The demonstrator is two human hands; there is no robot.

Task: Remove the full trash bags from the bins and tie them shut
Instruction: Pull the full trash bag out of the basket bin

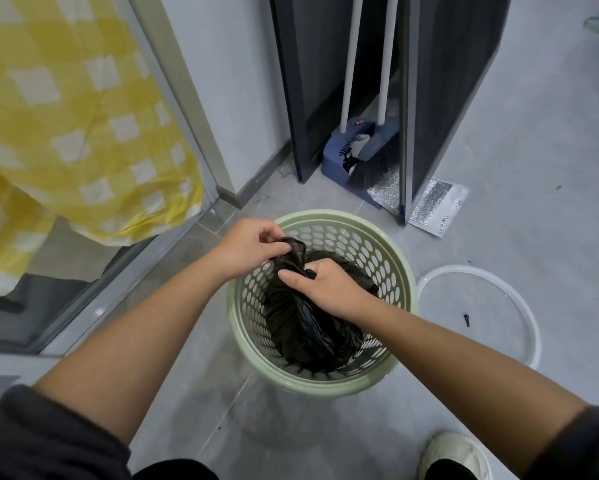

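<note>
A pale green perforated bin stands on the grey floor in the middle of the head view. A black trash bag sits inside it, its top gathered into a bunch above the rim. My left hand pinches the upper end of the gathered plastic at the bin's left rim. Just to the right and lower, my right hand grips the bag's neck over the bin's opening. The bag's contents are hidden.
A white ring-shaped rim lies on the floor right of the bin. A blue dustpan and broom stand between dark panels behind it. A yellow checked cloth hangs at the left by a glass door. My shoe is at the bottom right.
</note>
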